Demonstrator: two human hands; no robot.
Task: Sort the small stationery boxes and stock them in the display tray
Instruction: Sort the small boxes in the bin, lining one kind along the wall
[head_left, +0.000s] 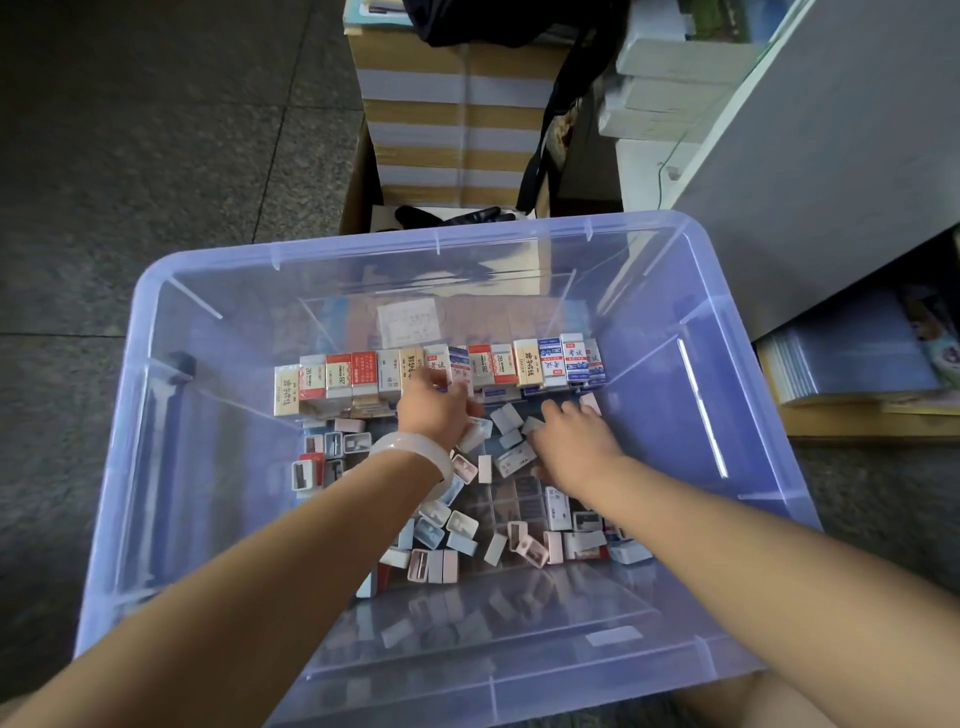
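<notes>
**Both hands down in the bin, sorting loose boxes toward the stocked row**

Lower frame: two bare forearms reaching in over the near rim of a large translucent blue plastic storage bin (171, 280), deep enough to force a long downward reach.

Centre, on the bin floor: a clear compartmented plastic display tray (511, 501), partly bare in the middle, strewn with a jumble of small pastel pink, grey and white stationery boxes (441, 540), tipped every way — unsorted, by the look of it. Right hand (574, 441) palm-down on the pile right of centre, fingers curled together over a pale box; clamped or merely resting, cannot tell. Left hand (434, 410), with a white translucent bangle (413, 454) at the wrist, fingers loosely spread and bent at the foot of the row, grasp hidden.

Just beyond the hands: a tidy upright row of red, blue and cream printed cartons (441, 369), packed face-forward along the tray's far edge, probably for display. Loose boxes crowding the empty compartments, likely needing clearing first.

Upper frame, outside the bin: a stack of brown-and-white banded cardboard cartons (457, 104), a black bag strap (545, 140), grey speckled floor (130, 130) at left.
</notes>
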